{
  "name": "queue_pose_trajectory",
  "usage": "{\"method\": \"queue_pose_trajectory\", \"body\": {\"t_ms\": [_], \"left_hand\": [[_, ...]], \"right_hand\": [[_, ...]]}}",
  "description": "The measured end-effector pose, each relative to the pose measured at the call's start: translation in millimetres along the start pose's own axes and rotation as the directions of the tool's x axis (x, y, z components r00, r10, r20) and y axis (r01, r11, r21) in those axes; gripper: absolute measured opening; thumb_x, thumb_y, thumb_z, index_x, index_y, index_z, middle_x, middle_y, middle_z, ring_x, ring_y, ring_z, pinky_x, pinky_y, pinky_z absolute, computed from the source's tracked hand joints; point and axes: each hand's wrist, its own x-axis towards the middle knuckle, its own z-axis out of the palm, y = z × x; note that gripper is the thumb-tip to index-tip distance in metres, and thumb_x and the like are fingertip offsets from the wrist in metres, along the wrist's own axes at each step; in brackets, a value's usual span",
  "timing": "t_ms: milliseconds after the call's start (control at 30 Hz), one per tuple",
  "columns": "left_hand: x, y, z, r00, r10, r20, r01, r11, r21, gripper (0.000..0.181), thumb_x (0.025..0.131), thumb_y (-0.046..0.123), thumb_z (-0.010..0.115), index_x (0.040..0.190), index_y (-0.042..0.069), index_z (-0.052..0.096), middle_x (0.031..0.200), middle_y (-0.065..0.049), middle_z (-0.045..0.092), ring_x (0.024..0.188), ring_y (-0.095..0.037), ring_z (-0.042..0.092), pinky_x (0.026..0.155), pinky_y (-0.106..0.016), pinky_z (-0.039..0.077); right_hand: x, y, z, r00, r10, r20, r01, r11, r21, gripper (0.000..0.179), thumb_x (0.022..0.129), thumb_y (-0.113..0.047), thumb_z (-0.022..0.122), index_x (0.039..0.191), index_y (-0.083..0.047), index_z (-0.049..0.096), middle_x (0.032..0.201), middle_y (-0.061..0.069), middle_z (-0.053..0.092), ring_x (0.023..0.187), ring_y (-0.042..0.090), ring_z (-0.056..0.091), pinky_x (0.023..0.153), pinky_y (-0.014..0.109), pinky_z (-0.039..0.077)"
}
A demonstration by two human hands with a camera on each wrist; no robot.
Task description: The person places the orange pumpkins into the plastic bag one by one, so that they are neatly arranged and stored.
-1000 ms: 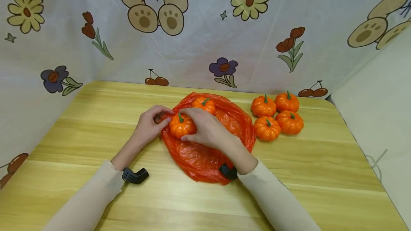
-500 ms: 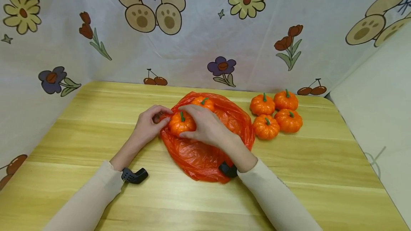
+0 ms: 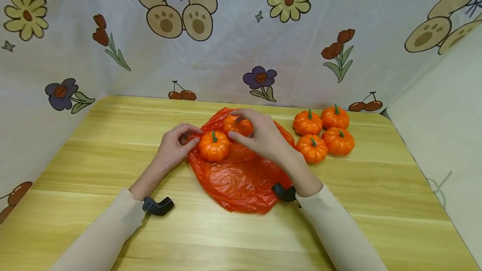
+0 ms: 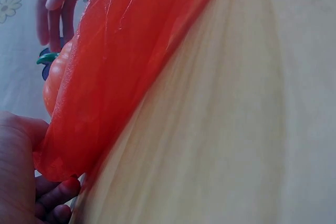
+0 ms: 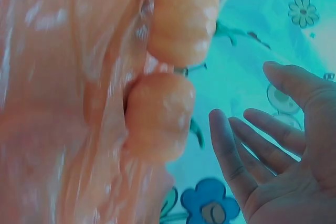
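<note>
Only from the right wrist do we see the right hand (image 3: 261, 135), fingers (image 5: 231, 157) wide, clear of two pumpkins (image 3: 214, 147) in the red bag's (image 3: 237, 181) far-left part; the left hand (image 3: 175, 143) pinches the left rim (image 4: 59, 162)

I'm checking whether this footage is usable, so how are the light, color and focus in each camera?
Head view: mostly clear, with small glints on the pumpkins and a pale sheen on the table; left wrist view: rather soft, the wood grain faint and smeared; right wrist view: soft and washed out, white glare on the bag, the patterned cloth tinted teal.
</note>
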Motion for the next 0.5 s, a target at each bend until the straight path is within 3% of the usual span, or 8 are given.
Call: {"method": "queue_pose_trajectory", "body": {"t_ms": [100, 300, 500], "left_hand": [[-0.1, 0.4, 0.0, 1.000, 0.000, -0.001, 0.000, 1.000, -0.001, 0.018, 0.097, 0.008, 0.074, 0.113, 0.014, 0.077, 0.099, -0.008, 0.064, 0.081, -0.023, 0.048, 0.070, -0.027, 0.039], [-0.2, 0.8, 0.0, 1.000, 0.008, -0.002, -0.008, 1.000, -0.003, 0.017, 0.097, 0.008, 0.074, 0.113, 0.014, 0.077, 0.097, -0.008, 0.063, 0.080, -0.023, 0.048, 0.069, -0.026, 0.038], [-0.2, 1.0, 0.1, 1.000, 0.002, 0.006, -0.002, 1.000, -0.003, 0.017, 0.097, 0.009, 0.074, 0.114, 0.014, 0.077, 0.097, -0.007, 0.063, 0.080, -0.023, 0.048, 0.069, -0.026, 0.038]], "right_hand": [[-3.3, 6.9, -9.3, 1.000, 0.027, -0.011, -0.027, 0.999, 0.032, 0.049, 0.099, -0.030, 0.076, 0.141, -0.011, 0.063, 0.125, 0.010, 0.073, 0.080, 0.023, 0.071, 0.070, 0.036, 0.059], [-13.9, 20.3, -27.3, 0.997, 0.064, -0.044, -0.061, 0.996, 0.058, 0.047, 0.099, -0.028, 0.076, 0.141, -0.011, 0.063, 0.133, 0.011, 0.070, 0.118, 0.031, 0.069, 0.083, 0.046, 0.063], [-28.9, 35.6, -48.7, 0.989, 0.102, -0.108, -0.095, 0.993, 0.067, 0.046, 0.098, -0.027, 0.077, 0.141, -0.014, 0.065, 0.135, 0.006, 0.070, 0.121, 0.027, 0.068, 0.086, 0.046, 0.063]]}}
